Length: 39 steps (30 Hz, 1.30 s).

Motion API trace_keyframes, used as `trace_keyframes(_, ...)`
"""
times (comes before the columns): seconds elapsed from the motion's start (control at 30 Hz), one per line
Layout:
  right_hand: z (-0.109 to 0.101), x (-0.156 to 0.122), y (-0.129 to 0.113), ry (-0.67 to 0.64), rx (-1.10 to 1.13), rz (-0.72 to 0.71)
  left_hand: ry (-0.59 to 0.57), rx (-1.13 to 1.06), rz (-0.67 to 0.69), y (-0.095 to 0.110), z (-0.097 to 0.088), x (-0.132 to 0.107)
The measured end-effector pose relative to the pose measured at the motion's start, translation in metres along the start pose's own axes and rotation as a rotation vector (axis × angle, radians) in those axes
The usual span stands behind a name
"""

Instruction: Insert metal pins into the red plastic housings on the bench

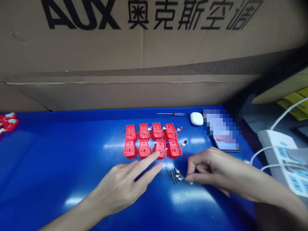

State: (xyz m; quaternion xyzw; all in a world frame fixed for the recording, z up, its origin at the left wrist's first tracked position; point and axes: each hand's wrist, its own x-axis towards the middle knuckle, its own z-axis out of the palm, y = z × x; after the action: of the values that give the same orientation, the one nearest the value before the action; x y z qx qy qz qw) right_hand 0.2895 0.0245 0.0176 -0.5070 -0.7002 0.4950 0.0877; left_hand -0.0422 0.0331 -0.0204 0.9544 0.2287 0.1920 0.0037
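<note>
Several red plastic housings (pixel 144 148) stand in two rows on the blue table. Thin shafts with small tips stick up out of some of them, one of these shafts (pixel 184 143) at the right end of the front row. My left hand (pixel 127 183) has its fingers apart, the index fingertip at the front of a front-row housing (pixel 160 147). To the right, my right hand (pixel 207 166) is pinched beside a small pile of metal shafts with white pieces (pixel 177 175). What its fingertips hold, if anything, is too small to make out.
Behind the housings lie a screwdriver (pixel 174 114) and a white rounded case (pixel 196 118), with a phone (pixel 226 144) to their right. A white power strip with cables (pixel 276 147) is at the right edge. More red parts (pixel 8 123) lie far left; a cardboard box (pixel 120 54) stands behind.
</note>
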Motion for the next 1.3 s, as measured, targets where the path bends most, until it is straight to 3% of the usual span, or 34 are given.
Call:
trace_keyframes(0.13, 0.006, 0.009, 0.003, 0.024, -0.045, 0.012, 0.002, -0.012, -0.001, -0.002, 0.001, 0.001)
trace_keyframes(0.33, 0.009, 0.014, 0.009, 0.15, -0.119, -0.118, -0.01, -0.036, -0.002, -0.001, 0.0, 0.001)
trace_keyframes(0.77, 0.009, 0.01, 0.01, 0.173, -0.148, -0.032, -0.059, -0.021, -0.035, 0.002, -0.002, 0.001)
trace_keyframes(1.1, 0.013, 0.004, 0.011, 0.264, -0.187, -0.118, -0.138, -0.02, -0.008, 0.002, -0.002, 0.0)
trace_keyframes(1.3, 0.008, 0.006, 0.007, 0.133, -0.152, 0.045, -0.138, -0.046, -0.002, 0.002, -0.004, -0.001)
